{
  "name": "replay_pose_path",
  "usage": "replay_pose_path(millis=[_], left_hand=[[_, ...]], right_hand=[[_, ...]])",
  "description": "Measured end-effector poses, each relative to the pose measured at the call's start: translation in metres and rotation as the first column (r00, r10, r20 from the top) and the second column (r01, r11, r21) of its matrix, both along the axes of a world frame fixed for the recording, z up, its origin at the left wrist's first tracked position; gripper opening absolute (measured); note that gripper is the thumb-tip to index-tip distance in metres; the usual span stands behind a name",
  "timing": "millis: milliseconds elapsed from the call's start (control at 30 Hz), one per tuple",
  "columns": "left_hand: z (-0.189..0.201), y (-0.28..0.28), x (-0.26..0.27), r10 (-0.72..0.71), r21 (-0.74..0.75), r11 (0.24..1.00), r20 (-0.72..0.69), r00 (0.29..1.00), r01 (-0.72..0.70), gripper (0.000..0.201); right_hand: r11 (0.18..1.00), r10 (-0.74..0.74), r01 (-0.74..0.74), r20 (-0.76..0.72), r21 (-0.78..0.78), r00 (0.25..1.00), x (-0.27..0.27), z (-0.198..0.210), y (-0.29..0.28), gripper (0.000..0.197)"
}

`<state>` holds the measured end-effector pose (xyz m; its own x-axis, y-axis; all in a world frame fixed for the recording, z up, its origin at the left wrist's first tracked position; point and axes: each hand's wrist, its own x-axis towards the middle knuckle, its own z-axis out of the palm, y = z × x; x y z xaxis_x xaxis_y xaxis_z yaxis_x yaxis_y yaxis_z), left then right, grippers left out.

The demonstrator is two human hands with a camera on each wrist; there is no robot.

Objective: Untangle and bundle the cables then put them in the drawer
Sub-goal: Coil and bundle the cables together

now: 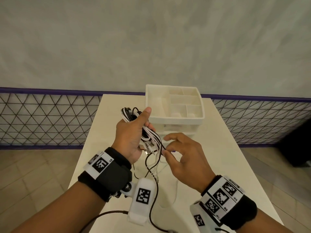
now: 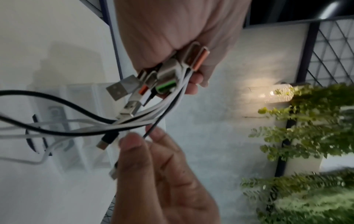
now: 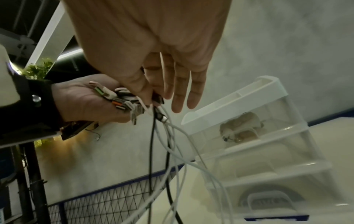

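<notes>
My right hand (image 1: 183, 158) pinches a black cable end (image 1: 162, 149) beside the cable bundle (image 1: 148, 132) my left hand (image 1: 133, 137) grips above the table (image 1: 218, 157). Bundling is underway; next, I judge, loose tails need wrapping before the drawer unit (image 1: 175, 106) far ahead.

We see drawer unit (image 1: 175, 115) at table's (image 1: 235, 158) far end, left hand (image 1: 133, 137) with cables (image 1: 148, 132) before it, right hand (image 1: 183, 157) just right, loose ends hanging between
</notes>
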<state>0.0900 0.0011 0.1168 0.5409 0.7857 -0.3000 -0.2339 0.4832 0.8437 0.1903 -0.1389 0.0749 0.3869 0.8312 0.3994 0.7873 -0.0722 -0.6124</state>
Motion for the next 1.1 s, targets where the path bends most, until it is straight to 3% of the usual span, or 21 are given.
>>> replay_pose_path(millis=[100, 233, 433, 633, 767, 933, 1000, 1033, 1100], left_hand=[[0.0, 0.002, -0.002, -0.024, -0.016, 1.0, 0.01, 1.0, 0.024, 0.038], [0.002, -0.004, 0.001, -0.13, 0.005, 0.991, -0.007, 0.991, 0.13, 0.045], [0.004, 0.0, -0.004, -0.206, 0.018, 0.978, -0.033, 0.978, 0.207, 0.046], [0.001, 0.006, -0.017, -0.287, 0.093, 0.945, -0.23, 0.93, 0.314, 0.042], [0.002, 0.01, -0.02, -0.31, 0.143, 0.927, -0.23, 0.922, 0.348, 0.038], [0.01, -0.002, -0.024, -0.509, 0.282, 0.76, -0.302, 0.806, 0.585, 0.015], [0.009, -0.003, -0.025, -0.543, 0.309, 0.719, -0.307, 0.781, 0.622, 0.018], [0.006, -0.002, -0.026, -0.552, 0.308, 0.719, -0.292, 0.781, 0.623, 0.014], [0.001, -0.002, -0.03, -0.549, 0.305, 0.731, -0.268, 0.792, 0.61, 0.025]], right_hand=[[0.999, 0.014, -0.018, -0.072, -0.049, 0.997, 0.006, -0.001, -0.005, 0.009], [0.981, 0.05, -0.115, -0.366, -0.159, 0.929, 0.003, 0.014, -0.001, 0.064], [0.93, 0.15, -0.326, -0.633, -0.171, 0.76, 0.009, 0.019, 0.003, 0.03], [0.83, 0.204, -0.435, -0.536, -0.349, 0.819, 0.019, 0.027, -0.005, 0.018], [0.863, 0.19, -0.377, -0.476, -0.337, 0.859, 0.019, 0.027, -0.007, 0.016], [0.809, 0.306, -0.416, -0.308, -0.415, 0.901, 0.008, 0.038, 0.0, 0.017], [0.816, 0.307, -0.396, -0.267, -0.42, 0.914, 0.005, 0.038, 0.004, 0.008], [0.833, 0.281, -0.372, -0.267, -0.409, 0.922, 0.005, 0.036, 0.004, 0.011], [0.861, 0.226, -0.337, -0.309, -0.381, 0.924, 0.008, 0.036, 0.004, 0.014]])
